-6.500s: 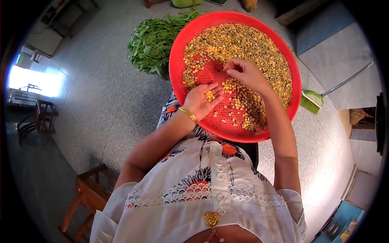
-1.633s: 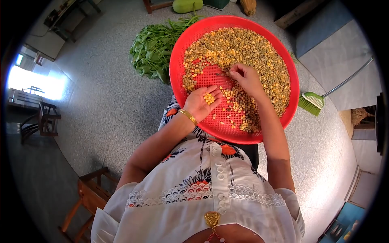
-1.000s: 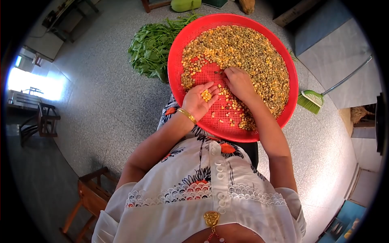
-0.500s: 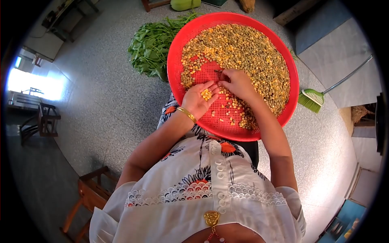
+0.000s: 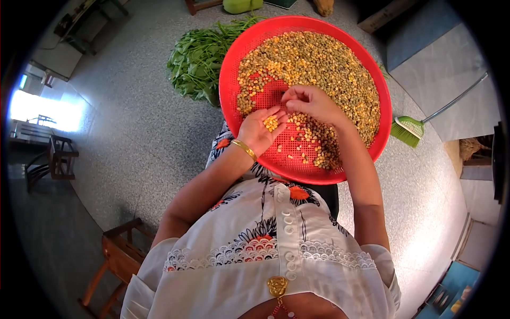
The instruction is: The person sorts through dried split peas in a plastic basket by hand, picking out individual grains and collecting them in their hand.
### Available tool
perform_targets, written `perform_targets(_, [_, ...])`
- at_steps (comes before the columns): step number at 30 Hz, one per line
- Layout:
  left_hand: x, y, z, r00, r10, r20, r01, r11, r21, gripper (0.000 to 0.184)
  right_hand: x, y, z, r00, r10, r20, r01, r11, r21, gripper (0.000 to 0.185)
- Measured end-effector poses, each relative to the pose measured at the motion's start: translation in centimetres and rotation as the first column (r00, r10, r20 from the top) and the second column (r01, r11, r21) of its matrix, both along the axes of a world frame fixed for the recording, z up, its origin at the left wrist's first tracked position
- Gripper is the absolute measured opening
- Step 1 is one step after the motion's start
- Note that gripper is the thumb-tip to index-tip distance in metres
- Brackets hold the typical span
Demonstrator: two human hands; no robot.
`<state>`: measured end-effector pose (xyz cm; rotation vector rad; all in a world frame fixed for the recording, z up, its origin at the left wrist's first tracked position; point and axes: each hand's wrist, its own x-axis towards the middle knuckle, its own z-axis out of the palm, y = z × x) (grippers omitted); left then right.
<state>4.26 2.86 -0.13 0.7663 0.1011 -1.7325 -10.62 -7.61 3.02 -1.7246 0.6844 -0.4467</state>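
A wide, round red plastic sieve basket (image 5: 225, 80) is in front of me. Mixed yellow and brownish-green kernels (image 5: 334, 66) cover much of its mesh, thickest along the far and right sides. My left hand (image 5: 255, 135) is palm up over the near-left part, cupping a small pile of yellow kernels (image 5: 271, 123). Close beside its fingertips, my right hand (image 5: 314, 105) hovers with thumb and fingers curled together. Whatever may be between those fingertips is too small to make out. Under both hands some red mesh shows, with a few loose kernels scattered on it.
Leafy green vegetables (image 5: 194, 66) lie on the speckled floor, left of the basket. A green broom (image 5: 409, 130) stands to the right. A wooden chair (image 5: 122, 250) is at lower left, and a pale green gourd (image 5: 243, 5) lies at the far edge.
My right hand has lifted slightly from the mesh and turned, its fingers now a little more raised. My left hand stays in place with the yellow kernels.
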Motion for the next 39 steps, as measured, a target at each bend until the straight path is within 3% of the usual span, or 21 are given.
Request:
perform_targets(1, [0.0, 0.0, 0.1, 1.000, 0.011, -0.010, -0.011, 1.000, 0.010, 0.034, -0.3, -0.3, 0.4, 1.000, 0.006, 0.007, -0.006, 0.998, 0.062, 0.012])
perform_targets(2, [0.0, 0.0, 0.3, 1.000, 0.023, -0.020, -0.022, 1.000, 0.018, 0.034, -1.0, -0.7, 1.3, 0.984, 0.010, -0.175, -0.020, 0.999, -0.050, 0.014])
perform_targets(3, [0.0, 0.0, 0.3, 1.000, 0.023, -0.022, -0.022, 1.000, 0.014, 0.034, -1.6, -1.0, 1.3, 0.984, 0.010, -0.177, -0.019, 0.998, -0.054, 0.014])
perform_targets(5, [0.0, 0.0, 0.3, 0.999, 0.018, -0.040, -0.017, 1.000, 0.023, 0.034, -2.6, -1.6, 0.4, 0.800, -0.056, -0.598, -0.189, 0.922, -0.338, 0.016])
perform_targets(6, [0.0, 0.0, 0.2, 0.999, 0.017, -0.042, -0.016, 1.000, 0.023, 0.034, -2.9, -1.7, -0.3, 0.758, -0.080, -0.647, -0.235, 0.892, -0.385, 0.017])
perform_targets(7, [0.0, 0.1, 0.2, 1.000, 0.009, -0.029, -0.008, 1.000, 0.018, 0.034, -3.0, -1.8, -1.0, 0.756, -0.081, -0.649, -0.234, 0.893, -0.384, 0.017])
perform_targets(9, [0.0, 0.0, 0.2, 1.000, 0.001, -0.016, -0.001, 1.000, 0.013, 0.034, -2.9, -1.8, -1.4, 0.863, -0.257, -0.435, -0.017, 0.847, -0.532, 0.015])
perform_targets(13, [0.0, 0.0, 0.1, 1.000, -0.001, -0.012, 0.001, 1.000, 0.020, 0.034, -3.3, -1.7, 0.3, 0.841, -0.307, -0.446, 0.104, 0.900, -0.424, 0.014])
perform_targets(16, [-0.1, 0.0, 0.2, 1.000, -0.010, -0.017, 0.010, 1.000, 0.015, 0.031, -3.4, -1.2, 0.0, 0.866, -0.198, -0.460, -0.135, 0.792, -0.596, 0.011])
perform_targets(20, [0.0, 0.0, 0.3, 1.000, -0.011, -0.024, 0.011, 1.000, 0.009, 0.028, -2.6, 0.5, -0.4, 0.777, -0.257, -0.574, -0.240, 0.722, -0.649, 0.012])
perform_targets(27, [0.1, -0.2, -0.1, 0.999, -0.017, -0.038, 0.017, 1.000, 0.002, 0.032, -2.3, 0.4, -1.1, 0.807, -0.360, -0.468, -0.173, 0.613, -0.771, 0.013])
perform_targets(29, [-0.1, -0.1, 0.1, 0.999, -0.040, 0.005, 0.040, 0.999, 0.016, 0.031, -2.2, 0.4, -0.5, 0.850, -0.323, -0.416, 0.002, 0.792, -0.611, 0.011])
perform_targets(31, [0.0, -0.2, 0.0, 0.999, -0.039, 0.014, 0.039, 0.999, 0.011, 0.030, -1.6, 0.8, 0.5, 0.886, -0.294, -0.359, 0.063, 0.842, -0.535, 0.011])
perform_targets(33, [0.2, -0.1, -0.2, 0.996, -0.076, -0.047, 0.075, 0.997, -0.036, 0.030, -1.2, 0.9, -0.1, 0.999, -0.026, -0.025, 0.020, 0.978, -0.206, 0.012])
perform_targets(34, [0.2, 0.0, -0.2, 0.996, -0.079, -0.047, 0.078, 0.996, -0.034, 0.030, -1.2, 1.1, 0.0, 0.998, -0.058, 0.034, 0.063, 0.983, -0.173, 0.012])
perform_targets(35, [0.2, 0.0, -0.2, 0.996, -0.072, -0.049, 0.071, 0.997, -0.019, 0.031, -1.3, 0.9, 0.2, 0.998, -0.061, 0.032, 0.066, 0.983, -0.169, 0.012])
perform_targets(37, [0.1, 0.0, 0.0, 0.996, -0.066, -0.053, 0.066, 0.998, 0.000, 0.031, -2.1, 0.1, 0.4, 0.947, -0.311, -0.077, 0.262, 0.891, -0.371, 0.010])
perform_targets(38, [0.1, 0.0, 0.0, 0.996, -0.072, -0.048, 0.072, 0.997, -0.003, 0.032, -2.7, 0.0, 0.8, 0.913, -0.378, -0.155, 0.258, 0.827, -0.499, 0.010])
perform_targets(39, [0.1, 0.0, 0.1, 0.996, -0.078, -0.043, 0.077, 0.997, -0.007, 0.033, -3.2, -0.2, 0.7, 0.912, -0.378, -0.157, 0.258, 0.828, -0.498, 0.010])
